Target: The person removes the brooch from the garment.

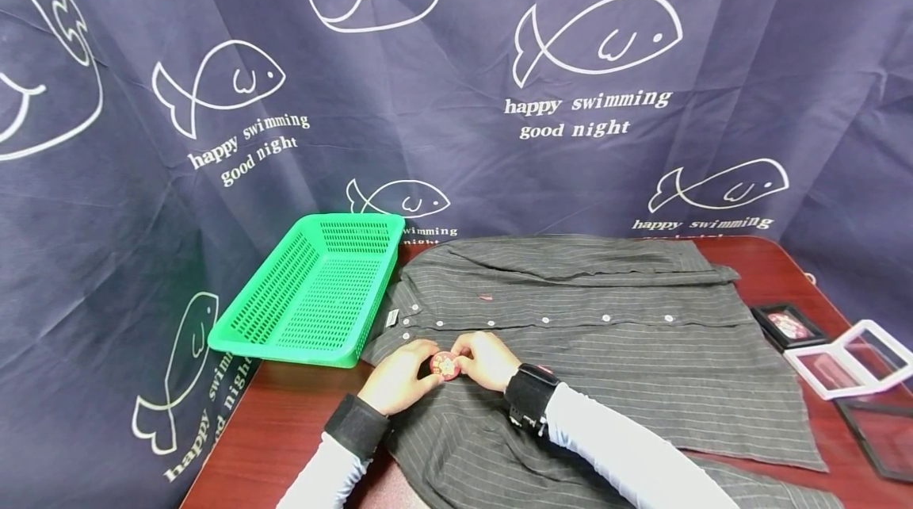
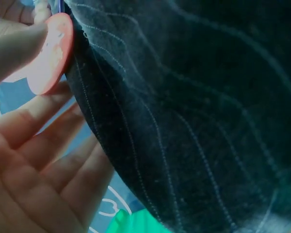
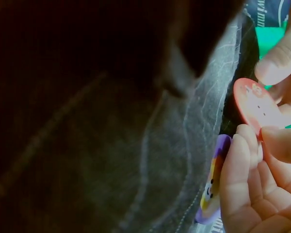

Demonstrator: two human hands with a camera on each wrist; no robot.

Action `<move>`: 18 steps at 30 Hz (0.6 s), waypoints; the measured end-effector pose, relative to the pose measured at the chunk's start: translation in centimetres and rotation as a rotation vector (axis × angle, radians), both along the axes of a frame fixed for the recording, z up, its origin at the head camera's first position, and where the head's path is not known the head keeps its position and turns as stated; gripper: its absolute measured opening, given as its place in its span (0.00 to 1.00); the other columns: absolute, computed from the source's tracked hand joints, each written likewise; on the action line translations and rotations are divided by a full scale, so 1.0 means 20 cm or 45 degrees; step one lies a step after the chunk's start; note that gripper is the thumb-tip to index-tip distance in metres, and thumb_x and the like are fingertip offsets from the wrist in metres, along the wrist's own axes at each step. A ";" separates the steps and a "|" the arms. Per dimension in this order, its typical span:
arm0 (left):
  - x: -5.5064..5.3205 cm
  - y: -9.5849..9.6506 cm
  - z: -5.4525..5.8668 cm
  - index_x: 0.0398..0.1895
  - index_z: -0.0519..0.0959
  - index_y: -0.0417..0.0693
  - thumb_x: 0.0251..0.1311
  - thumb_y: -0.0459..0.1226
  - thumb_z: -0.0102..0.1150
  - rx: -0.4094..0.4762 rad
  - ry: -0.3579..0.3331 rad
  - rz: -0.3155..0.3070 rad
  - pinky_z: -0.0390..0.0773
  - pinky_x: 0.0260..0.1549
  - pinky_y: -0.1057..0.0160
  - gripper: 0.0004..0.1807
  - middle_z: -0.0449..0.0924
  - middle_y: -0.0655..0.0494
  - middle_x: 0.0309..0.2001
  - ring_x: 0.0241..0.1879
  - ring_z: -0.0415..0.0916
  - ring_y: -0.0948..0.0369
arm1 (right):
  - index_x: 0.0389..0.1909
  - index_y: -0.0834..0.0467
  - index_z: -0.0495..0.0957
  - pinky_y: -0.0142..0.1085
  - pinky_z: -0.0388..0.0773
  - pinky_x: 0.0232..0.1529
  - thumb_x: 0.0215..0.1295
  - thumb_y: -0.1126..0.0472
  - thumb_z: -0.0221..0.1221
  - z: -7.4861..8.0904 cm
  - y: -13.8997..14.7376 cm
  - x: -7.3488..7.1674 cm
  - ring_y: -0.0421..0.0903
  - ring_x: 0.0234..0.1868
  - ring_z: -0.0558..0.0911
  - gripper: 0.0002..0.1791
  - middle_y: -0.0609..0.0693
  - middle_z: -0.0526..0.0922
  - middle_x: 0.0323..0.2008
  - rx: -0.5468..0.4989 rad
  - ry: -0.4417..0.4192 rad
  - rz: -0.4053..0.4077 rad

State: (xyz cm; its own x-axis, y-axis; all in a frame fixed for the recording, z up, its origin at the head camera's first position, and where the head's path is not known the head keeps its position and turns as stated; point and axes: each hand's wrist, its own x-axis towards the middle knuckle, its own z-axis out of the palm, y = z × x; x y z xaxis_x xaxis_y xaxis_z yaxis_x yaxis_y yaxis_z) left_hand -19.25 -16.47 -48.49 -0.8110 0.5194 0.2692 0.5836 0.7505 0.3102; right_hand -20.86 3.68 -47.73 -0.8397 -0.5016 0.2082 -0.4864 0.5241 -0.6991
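A round red badge (image 1: 445, 366) with a light picture on its face is between my two hands, over the dark pinstriped shirt (image 1: 628, 374). My left hand (image 1: 399, 378) pinches it from the left; in the left wrist view the thumb (image 2: 17, 51) lies across its face and the fingers are behind. From the other side my right hand (image 1: 490, 362) pinches its edge, the thumb (image 3: 283, 144) at the lower rim in the right wrist view. A purple and yellow badge (image 3: 214, 179) sits against the cloth beside the right fingers.
At the left stands a green plastic basket (image 1: 354, 346). Several frames lie at the right edge of the red-brown table (image 1: 242, 445): a black one (image 1: 766, 323), an opened white one (image 1: 820, 392) and a dark one (image 1: 866, 442). A patterned blue curtain (image 1: 456, 120) hangs behind.
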 end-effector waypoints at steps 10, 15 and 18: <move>0.03 -0.01 0.01 0.60 0.76 0.39 0.52 0.42 0.70 -0.125 -0.302 0.020 0.69 0.62 0.42 0.31 0.72 0.35 0.63 0.64 0.70 0.38 | 0.25 0.62 0.80 0.25 0.65 0.21 0.53 0.72 0.60 -0.02 0.00 -0.01 0.31 0.18 0.70 0.04 0.48 0.81 0.16 0.017 -0.039 0.007; 0.03 0.00 0.02 0.61 0.75 0.37 0.52 0.43 0.70 -0.137 -0.336 0.033 0.67 0.63 0.42 0.33 0.70 0.35 0.65 0.65 0.67 0.35 | 0.25 0.63 0.80 0.24 0.66 0.20 0.52 0.74 0.59 -0.02 0.00 -0.01 0.32 0.17 0.72 0.04 0.51 0.82 0.17 0.008 -0.074 0.014; 0.03 0.00 0.02 0.61 0.74 0.35 0.52 0.43 0.69 -0.148 -0.337 0.036 0.67 0.64 0.42 0.34 0.70 0.35 0.65 0.65 0.66 0.35 | 0.25 0.64 0.80 0.24 0.67 0.19 0.52 0.75 0.59 -0.02 0.01 -0.01 0.32 0.17 0.73 0.04 0.52 0.82 0.17 0.004 -0.089 0.026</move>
